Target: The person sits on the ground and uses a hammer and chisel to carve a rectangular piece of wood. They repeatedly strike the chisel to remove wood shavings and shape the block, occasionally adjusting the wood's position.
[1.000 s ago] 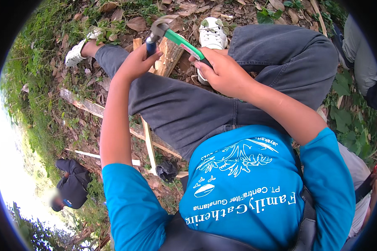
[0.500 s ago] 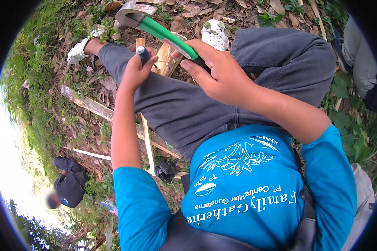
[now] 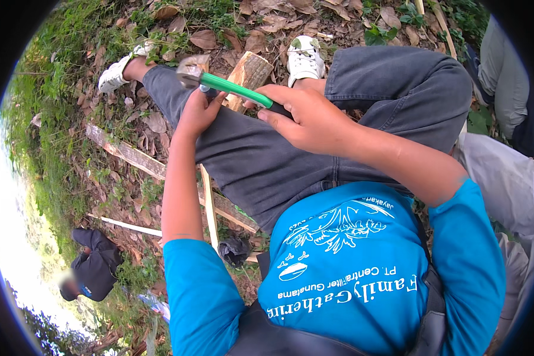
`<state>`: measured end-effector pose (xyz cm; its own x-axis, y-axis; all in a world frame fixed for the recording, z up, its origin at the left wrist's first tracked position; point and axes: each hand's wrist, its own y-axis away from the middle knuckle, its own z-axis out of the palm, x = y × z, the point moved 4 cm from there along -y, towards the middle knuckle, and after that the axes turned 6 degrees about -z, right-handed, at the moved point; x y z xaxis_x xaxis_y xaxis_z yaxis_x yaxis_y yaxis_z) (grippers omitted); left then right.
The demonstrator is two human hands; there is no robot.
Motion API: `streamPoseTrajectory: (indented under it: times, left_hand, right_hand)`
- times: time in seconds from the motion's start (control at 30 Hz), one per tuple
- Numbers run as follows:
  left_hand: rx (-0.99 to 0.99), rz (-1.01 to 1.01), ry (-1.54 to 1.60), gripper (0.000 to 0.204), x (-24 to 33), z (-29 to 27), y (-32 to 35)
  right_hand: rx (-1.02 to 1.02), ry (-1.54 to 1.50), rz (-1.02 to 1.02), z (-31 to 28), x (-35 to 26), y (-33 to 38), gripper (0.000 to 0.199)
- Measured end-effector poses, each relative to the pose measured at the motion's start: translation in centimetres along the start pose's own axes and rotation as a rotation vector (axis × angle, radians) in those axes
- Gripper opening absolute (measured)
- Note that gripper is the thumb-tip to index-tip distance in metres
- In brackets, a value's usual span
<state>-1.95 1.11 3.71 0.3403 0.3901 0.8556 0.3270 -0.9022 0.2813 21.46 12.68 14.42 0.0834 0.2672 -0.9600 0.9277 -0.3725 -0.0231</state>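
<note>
My right hand [image 3: 305,113] grips the dark lower end of a hammer [image 3: 237,90] with a green handle. The blurred metal hammer head [image 3: 188,72] is at the top of a blue-handled chisel-like tool [image 3: 205,89]; whether they touch I cannot tell. My left hand [image 3: 199,111] is closed around that tool, and the fingers and the hammer hide most of it. Just beyond my left hand lies a short piece of split wood [image 3: 250,72] with rough bark, between my legs on the ground. Where the tool's tip meets the wood is hidden.
Long wooden strips [image 3: 127,151] lie on the leafy ground at left, near a crumpled black bag [image 3: 234,251]. A person in dark clothes [image 3: 95,264] sits farther left. Another person's grey trouser leg [image 3: 497,74] is close at right. My white shoes [image 3: 306,58] rest beyond the wood.
The hammer has swung down from its raised place, bringing its head to the top of the blue-handled tool. My left hand still holds the tool, nearly in the same spot.
</note>
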Motion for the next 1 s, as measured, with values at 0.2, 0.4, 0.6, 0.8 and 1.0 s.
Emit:
streamPoseTrajectory:
  times: [0.2, 0.4, 0.6, 0.8, 1.0]
  left_hand:
    - [-0.012, 0.076, -0.055, 0.018, 1.3, 0.8, -0.5]
    - [-0.049, 0.134, -0.429, 0.023, 7.9, 3.5, -2.3]
    - [-0.165, 0.131, -0.514, 0.035, 6.6, 3.4, -2.5]
    - [-0.082, 0.159, -0.489, 0.046, 6.2, 3.4, -2.5]
    - [-0.022, -0.223, -0.7, 0.064, -2.2, -0.5, -0.7]
  right_hand:
    - [0.193, -0.31, -0.047, -0.8, -2.8, -0.8, 0.03]
    - [0.302, -0.111, 0.012, 0.0, 3.0, -2.9, 0.043]
    - [0.391, -0.347, 0.134, -0.1, 6.6, -3.2, 0.053]
    - [0.22, -0.409, 0.206, 0.6, 7.9, -3.9, 0.047]
    - [0.336, -0.382, 0.213, 0.9, 9.3, -3.9, 0.047]
